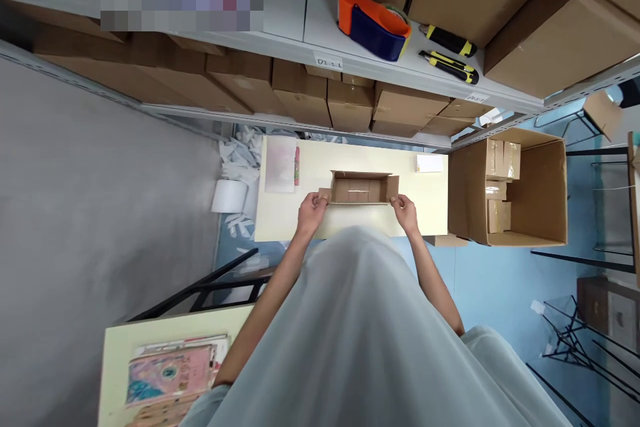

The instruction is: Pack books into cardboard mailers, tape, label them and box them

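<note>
A small open cardboard box rests on the pale yellow table, its inside facing up toward me. My left hand is closed at the box's left end, pinching the small flap there. At the opposite end, my right hand has its fingers closed on the box's near right corner, by the right flap. Nothing can be seen inside the box except its bare bottom with a seam across it.
To the table's right stands a large carton holding several small taped boxes. Overhead, a shelf bears a tape dispenser and two utility knives. A small white box and a red marker lie on the table. White paper scraps are heaped left.
</note>
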The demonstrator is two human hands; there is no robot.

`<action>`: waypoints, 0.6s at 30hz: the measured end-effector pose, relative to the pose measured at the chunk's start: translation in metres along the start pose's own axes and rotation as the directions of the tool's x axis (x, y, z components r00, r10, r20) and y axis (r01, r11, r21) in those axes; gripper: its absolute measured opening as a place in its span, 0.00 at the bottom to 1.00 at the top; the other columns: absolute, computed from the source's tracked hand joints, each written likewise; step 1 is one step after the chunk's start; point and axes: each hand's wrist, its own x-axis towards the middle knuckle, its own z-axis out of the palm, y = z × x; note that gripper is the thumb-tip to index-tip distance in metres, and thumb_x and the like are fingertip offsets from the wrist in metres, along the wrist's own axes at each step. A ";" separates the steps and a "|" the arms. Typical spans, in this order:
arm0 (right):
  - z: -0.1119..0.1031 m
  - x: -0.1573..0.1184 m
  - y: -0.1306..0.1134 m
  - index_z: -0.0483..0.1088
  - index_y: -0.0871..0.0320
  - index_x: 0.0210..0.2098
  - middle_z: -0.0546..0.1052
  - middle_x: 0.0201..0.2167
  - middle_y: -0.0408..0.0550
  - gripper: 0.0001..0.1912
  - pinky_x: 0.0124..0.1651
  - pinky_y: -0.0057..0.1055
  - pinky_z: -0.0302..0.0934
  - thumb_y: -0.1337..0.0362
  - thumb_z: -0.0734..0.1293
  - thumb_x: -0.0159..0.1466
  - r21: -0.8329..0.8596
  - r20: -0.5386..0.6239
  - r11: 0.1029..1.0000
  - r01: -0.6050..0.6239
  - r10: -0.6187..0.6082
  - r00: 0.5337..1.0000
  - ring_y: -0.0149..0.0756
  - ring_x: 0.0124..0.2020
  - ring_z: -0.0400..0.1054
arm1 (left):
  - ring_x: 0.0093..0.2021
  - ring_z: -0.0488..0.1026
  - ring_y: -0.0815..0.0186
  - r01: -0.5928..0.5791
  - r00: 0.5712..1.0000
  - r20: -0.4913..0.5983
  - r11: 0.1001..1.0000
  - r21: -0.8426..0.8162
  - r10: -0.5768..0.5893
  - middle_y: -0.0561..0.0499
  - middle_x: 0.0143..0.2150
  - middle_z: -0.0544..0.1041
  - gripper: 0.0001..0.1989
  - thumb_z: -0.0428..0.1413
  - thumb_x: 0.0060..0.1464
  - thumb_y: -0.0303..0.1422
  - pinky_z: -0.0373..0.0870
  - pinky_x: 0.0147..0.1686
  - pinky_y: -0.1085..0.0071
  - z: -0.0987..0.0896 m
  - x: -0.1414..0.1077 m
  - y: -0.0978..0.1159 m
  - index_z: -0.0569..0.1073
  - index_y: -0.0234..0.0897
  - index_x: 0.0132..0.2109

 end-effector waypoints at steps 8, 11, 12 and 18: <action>-0.009 -0.011 -0.062 0.75 0.58 0.58 0.79 0.61 0.63 0.29 0.60 0.50 0.71 0.43 0.67 0.69 -0.034 -0.161 0.991 0.127 -0.130 0.978 0.51 0.60 0.74 | 0.51 0.82 0.56 -0.155 0.986 -0.091 0.973 -0.169 0.141 0.41 0.54 0.83 0.19 0.64 0.57 0.44 0.80 0.52 0.59 -0.015 -0.005 0.025 0.73 0.40 0.51; 0.006 -0.016 -0.105 0.75 0.57 0.58 0.80 0.59 0.61 0.27 0.62 0.49 0.71 0.44 0.67 0.70 0.012 -0.089 0.974 0.226 -0.224 0.971 0.49 0.60 0.75 | 0.53 0.82 0.57 -0.173 0.978 -0.145 0.967 -0.186 0.147 0.42 0.55 0.82 0.17 0.63 0.60 0.43 0.80 0.52 0.59 -0.037 0.006 0.025 0.73 0.40 0.51; 0.017 -0.018 -0.119 0.76 0.57 0.58 0.81 0.59 0.60 0.26 0.62 0.48 0.71 0.45 0.68 0.71 0.042 -0.037 0.966 0.257 -0.255 0.966 0.49 0.59 0.76 | 0.53 0.81 0.57 -0.178 0.974 -0.170 0.967 -0.181 0.148 0.42 0.55 0.82 0.16 0.62 0.60 0.42 0.80 0.53 0.59 -0.047 0.011 0.022 0.74 0.41 0.50; 0.142 -0.015 -0.172 0.75 0.53 0.59 0.81 0.59 0.56 0.23 0.60 0.44 0.73 0.46 0.68 0.72 0.144 0.322 0.953 0.265 -0.299 0.898 0.46 0.54 0.80 | 0.58 0.78 0.52 -0.117 0.956 -0.282 0.986 -0.116 0.081 0.39 0.56 0.81 0.14 0.59 0.62 0.39 0.77 0.58 0.57 -0.110 0.065 -0.008 0.75 0.39 0.52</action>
